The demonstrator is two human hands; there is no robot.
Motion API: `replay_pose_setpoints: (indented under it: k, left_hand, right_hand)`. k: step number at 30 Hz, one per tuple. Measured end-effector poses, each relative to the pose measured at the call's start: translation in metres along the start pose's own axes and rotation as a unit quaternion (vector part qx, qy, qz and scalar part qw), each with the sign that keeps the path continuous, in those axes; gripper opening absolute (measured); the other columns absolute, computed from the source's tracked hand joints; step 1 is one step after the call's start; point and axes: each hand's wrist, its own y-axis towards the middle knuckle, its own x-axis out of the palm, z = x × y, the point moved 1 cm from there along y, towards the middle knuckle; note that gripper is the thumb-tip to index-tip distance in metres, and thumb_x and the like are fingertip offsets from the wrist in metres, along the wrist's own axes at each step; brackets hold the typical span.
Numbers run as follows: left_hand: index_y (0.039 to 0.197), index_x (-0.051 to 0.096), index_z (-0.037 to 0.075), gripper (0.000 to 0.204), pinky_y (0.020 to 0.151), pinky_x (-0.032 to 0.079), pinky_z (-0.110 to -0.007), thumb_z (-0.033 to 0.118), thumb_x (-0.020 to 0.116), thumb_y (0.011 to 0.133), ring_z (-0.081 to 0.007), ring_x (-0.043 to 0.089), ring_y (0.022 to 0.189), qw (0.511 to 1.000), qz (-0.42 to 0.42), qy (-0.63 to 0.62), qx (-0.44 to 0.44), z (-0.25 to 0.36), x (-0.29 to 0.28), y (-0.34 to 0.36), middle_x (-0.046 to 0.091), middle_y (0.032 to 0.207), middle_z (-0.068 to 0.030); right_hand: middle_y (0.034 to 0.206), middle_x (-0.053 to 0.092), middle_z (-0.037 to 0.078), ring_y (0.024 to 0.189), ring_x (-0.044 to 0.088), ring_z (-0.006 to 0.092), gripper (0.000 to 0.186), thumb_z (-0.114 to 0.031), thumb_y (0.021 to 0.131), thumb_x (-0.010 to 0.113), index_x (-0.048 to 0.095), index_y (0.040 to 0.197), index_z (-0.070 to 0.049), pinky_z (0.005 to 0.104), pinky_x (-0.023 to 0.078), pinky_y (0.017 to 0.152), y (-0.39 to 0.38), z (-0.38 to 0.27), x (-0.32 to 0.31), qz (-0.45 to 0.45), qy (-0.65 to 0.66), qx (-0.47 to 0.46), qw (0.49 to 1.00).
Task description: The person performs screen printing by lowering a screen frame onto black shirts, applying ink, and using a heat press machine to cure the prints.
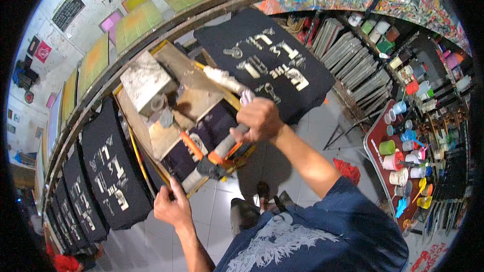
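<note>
A wide yellow-edged frame [142, 158] with a wooden top lies in front of me, over printed dark cloth. On its top sits a stained white box [145, 81]. A grey padded bar [222, 147] with orange fittings [215, 158] runs across its near side. My right hand [260, 120] is closed around the bar's far right end. At the near left corner, my left hand [173, 206] has curled fingers and a raised thumb, close to the bar's other end; what is inside its grip is hidden. A black printed shirt [267, 63] lies flat to the right.
Several black printed shirts [103, 168] lie in a row along the curved rail [166, 26] at left. At right are stacked screens [348, 53] and a red tray [372, 138] crowded with paint cups [398, 176]. A red cloth [346, 171] lies on the tiled floor [307, 146].
</note>
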Motion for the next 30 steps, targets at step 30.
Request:
replay_pose_setpoints:
  k: [30]
  left_hand:
    - [0.061, 0.042, 0.006, 0.040, 0.056, 0.027, -0.046, 0.019, 0.054, 0.097, -0.0325, 0.040, 0.055, 0.988, 0.155, 0.027, 0.000, -0.006, 0.023, -0.016, 0.038, 0.058, -0.0118]
  right_hand:
    - [0.060, 0.046, 0.000, 0.054, 0.052, 0.0165, 0.043, -0.036, 0.085, 0.078, 0.049, 0.061, -0.016, 0.0321, 0.040, 0.053, 0.012, 0.015, -0.009, -0.011, 0.149, -0.019, 0.989]
